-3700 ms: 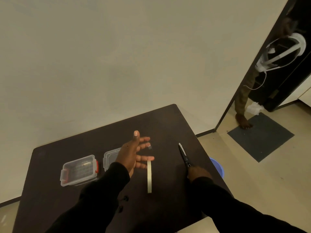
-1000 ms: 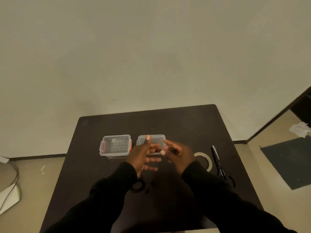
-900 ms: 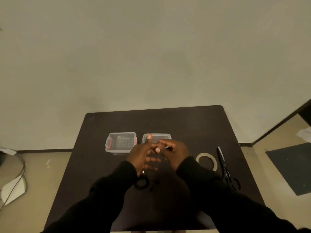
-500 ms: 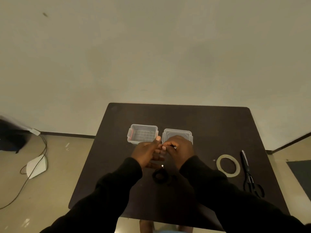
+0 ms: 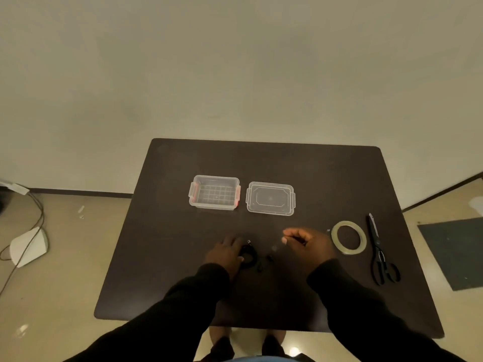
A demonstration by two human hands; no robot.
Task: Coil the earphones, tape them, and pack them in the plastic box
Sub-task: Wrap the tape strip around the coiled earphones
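Note:
The black earphones (image 5: 248, 257) lie coiled on the dark table (image 5: 261, 163) near its front middle, with a loose earbud (image 5: 269, 257) beside the coil. My left hand (image 5: 226, 253) rests on the coil's left side and grips it against the table. My right hand (image 5: 308, 242) hovers just right of the coil, thumb and forefinger pinched on a small clear piece of tape that barely shows. The clear plastic box (image 5: 213, 192) with red latches stands open and empty behind the hands. Its lid (image 5: 270, 198) lies flat to its right.
A tape roll (image 5: 349, 237) lies flat right of my right hand. Black scissors (image 5: 380, 252) lie beside it near the table's right edge. A white device with cables (image 5: 28, 245) sits on the floor at left, a dark mat (image 5: 454, 252) at right.
My hands have come apart and dropped. The left went down onto the coiled earphones, the right moved right with its fingers pinched. The view has tilted down, so box and lid now show fully.

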